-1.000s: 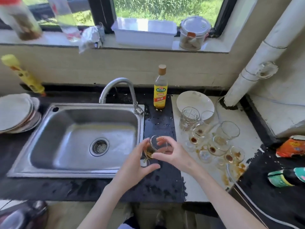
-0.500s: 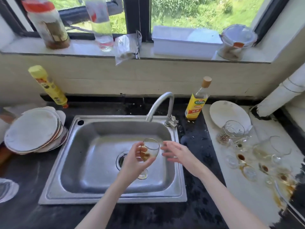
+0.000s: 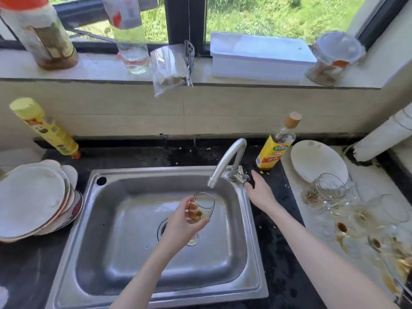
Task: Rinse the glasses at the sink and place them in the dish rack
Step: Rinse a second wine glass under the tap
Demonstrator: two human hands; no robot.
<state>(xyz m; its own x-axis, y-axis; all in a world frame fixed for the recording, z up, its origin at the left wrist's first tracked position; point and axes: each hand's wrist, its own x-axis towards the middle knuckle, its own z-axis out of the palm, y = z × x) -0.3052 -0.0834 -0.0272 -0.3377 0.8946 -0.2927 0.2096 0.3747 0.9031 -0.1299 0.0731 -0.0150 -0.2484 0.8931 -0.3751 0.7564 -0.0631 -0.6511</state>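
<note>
My left hand [image 3: 180, 221] grips a stemmed glass [image 3: 201, 209] with brown residue inside, tilted over the steel sink [image 3: 124, 219], just below the tap spout [image 3: 225, 161]. No water runs from the tap. My right hand [image 3: 260, 190] reaches with straight fingers to the tap's handle [image 3: 242, 176] at the sink's back right corner and touches it or nearly so. Several dirty glasses [image 3: 330, 192], some holding brown dregs, stand on the white counter at the right. No dish rack is in view.
A stack of plates [image 3: 33, 197] sits left of the sink. A yellow bottle [image 3: 44, 128] leans on the back wall, an oil bottle [image 3: 276, 143] stands behind the tap, a white plate [image 3: 316, 161] lies beside it. Jars, a bag and a white box [image 3: 258, 56] line the windowsill.
My left hand carried the glass from the counter over the sink to under the spout. My right hand let go of it and moved back right to the tap handle.
</note>
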